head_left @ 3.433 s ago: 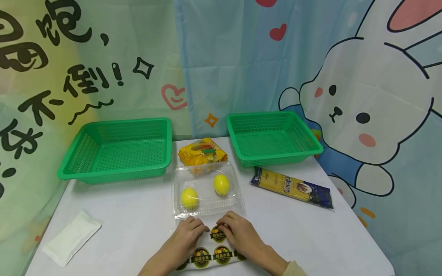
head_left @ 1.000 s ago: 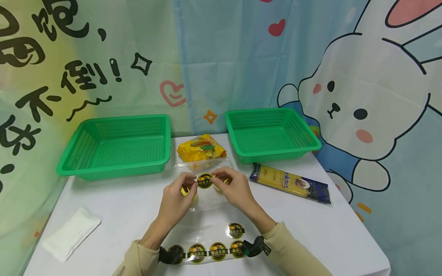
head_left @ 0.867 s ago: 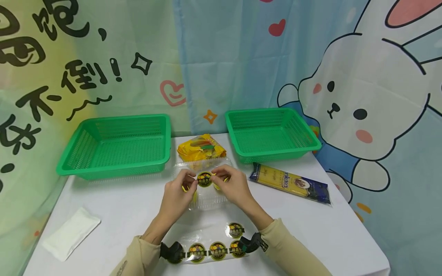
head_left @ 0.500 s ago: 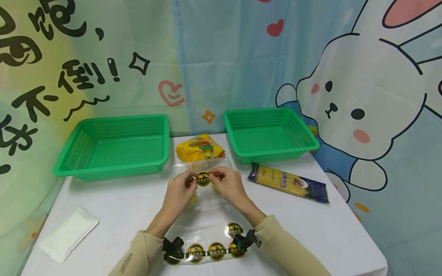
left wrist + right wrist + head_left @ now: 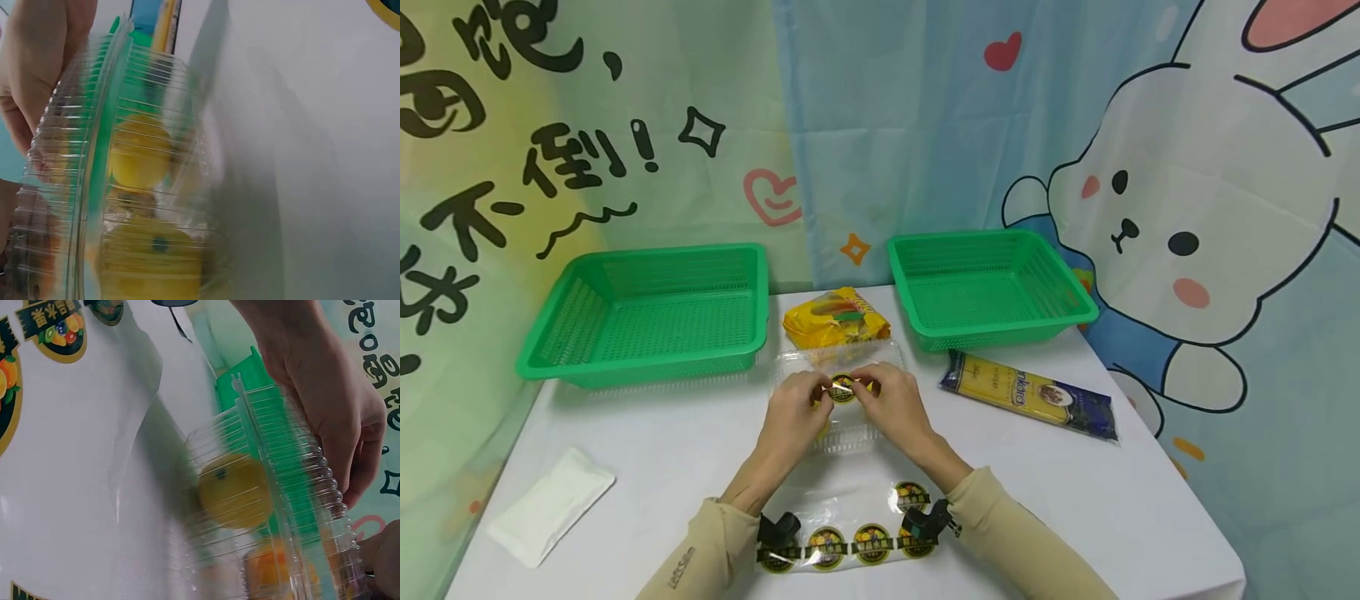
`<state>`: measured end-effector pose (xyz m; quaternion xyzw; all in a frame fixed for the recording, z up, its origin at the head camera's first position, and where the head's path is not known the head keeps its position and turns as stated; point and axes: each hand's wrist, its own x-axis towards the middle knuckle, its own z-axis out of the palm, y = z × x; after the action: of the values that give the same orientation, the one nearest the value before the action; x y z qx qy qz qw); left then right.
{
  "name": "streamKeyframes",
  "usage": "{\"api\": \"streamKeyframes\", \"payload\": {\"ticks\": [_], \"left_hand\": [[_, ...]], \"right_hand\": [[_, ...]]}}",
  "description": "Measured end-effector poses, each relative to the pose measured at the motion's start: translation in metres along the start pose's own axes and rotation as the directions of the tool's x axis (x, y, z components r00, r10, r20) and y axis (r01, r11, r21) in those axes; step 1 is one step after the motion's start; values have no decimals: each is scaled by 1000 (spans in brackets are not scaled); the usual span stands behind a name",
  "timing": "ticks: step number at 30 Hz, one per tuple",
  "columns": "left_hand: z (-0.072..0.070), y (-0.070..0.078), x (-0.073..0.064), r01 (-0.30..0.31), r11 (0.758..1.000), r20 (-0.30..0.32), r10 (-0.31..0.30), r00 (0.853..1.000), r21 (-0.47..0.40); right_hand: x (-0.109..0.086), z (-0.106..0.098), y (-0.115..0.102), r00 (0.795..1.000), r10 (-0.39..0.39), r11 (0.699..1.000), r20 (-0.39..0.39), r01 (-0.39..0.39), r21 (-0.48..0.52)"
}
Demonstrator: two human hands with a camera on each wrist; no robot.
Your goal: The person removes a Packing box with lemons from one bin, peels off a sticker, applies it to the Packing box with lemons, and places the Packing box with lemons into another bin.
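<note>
Over a lidded clear plastic box [image 5: 846, 442], my left hand [image 5: 793, 412] and right hand [image 5: 895, 408] pinch opposite edges of a round black-and-gold sticker [image 5: 842, 388]. Whether the sticker touches the lid, I cannot tell. Two lemons lie in the box, mostly covered by my hands in the head view. The left wrist view shows one lemon [image 5: 140, 150] and another lemon [image 5: 153, 262] through the ribbed side; a lemon [image 5: 234, 490] also shows in the right wrist view. Below my wrists lies a sticker sheet [image 5: 850, 504] with several such stickers.
Two green baskets stand at the back, the left basket [image 5: 647, 377] and the right basket [image 5: 1007, 337]. A yellow snack bag [image 5: 835, 321] lies behind the box. At right is a pasta packet [image 5: 1030, 396]; at left, a white packet [image 5: 552, 506]. A curtain hangs behind.
My hands have moved from the sticker sheet forward to over the box, bringing one sticker off it. In the last second they have shifted only slightly, still pinching the sticker.
</note>
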<state>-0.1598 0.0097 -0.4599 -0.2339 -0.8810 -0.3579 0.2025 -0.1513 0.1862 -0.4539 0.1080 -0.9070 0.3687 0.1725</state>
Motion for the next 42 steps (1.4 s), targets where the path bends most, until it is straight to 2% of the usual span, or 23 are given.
{"api": "streamKeyframes", "payload": {"ticks": [6,9,12,16,19,22,25,27,28,29,31,33,35,37,40,42], "left_hand": [[2,-2,-3,-100,993,-24,102,994,68],[1,-1,-2,-117,986,-12,119,993,115],[-1,0,-2,-83,983,-2,84,996,162],[-3,2,-4,-27,974,-22,33,999,224],[-4,1,-3,-23,968,-39,34,999,251],[-6,-2,-4,-12,975,-51,24,998,222],[-11,-4,-8,71,987,-54,-64,997,141],[-18,-6,-12,175,983,-24,-174,984,62],[-22,-6,-14,232,972,6,-232,973,24],[-25,-6,-15,286,958,45,-285,958,-14],[-33,-7,-19,384,920,143,-371,918,-80],[-39,-9,-21,446,888,233,-412,881,-114],[-42,-13,-24,475,872,291,-428,856,-114],[-44,-17,-27,481,872,322,-430,843,-95],[-44,-22,-35,460,885,350,-411,842,-67],[-43,-26,-40,450,888,367,-390,844,-91]], "right_hand": [[-2,2,-2,1000,-12,999,-24,11,-36],[-2,3,-2,999,1,999,-35,-3,-45],[-1,2,-3,999,26,998,-41,-28,-49],[1,0,-5,998,64,997,-29,-65,-48],[1,-1,-5,996,85,995,-24,-86,-43],[1,-1,-4,995,96,995,-40,-97,-28],[1,-4,-1,992,104,995,-68,-103,19],[0,-9,2,989,116,992,-96,-112,54],[-1,-13,4,986,120,991,-114,-113,67],[-1,-18,7,983,125,991,-137,-116,73],[-3,-29,14,974,138,989,-179,-126,78],[-4,-40,24,965,144,989,-220,-134,60],[-5,-50,34,956,156,988,-247,-151,38],[-7,-60,44,951,169,985,-259,-171,16],[-7,-72,61,941,192,978,-278,-206,-21],[-7,-80,72,935,201,973,-293,-226,-54]]}}
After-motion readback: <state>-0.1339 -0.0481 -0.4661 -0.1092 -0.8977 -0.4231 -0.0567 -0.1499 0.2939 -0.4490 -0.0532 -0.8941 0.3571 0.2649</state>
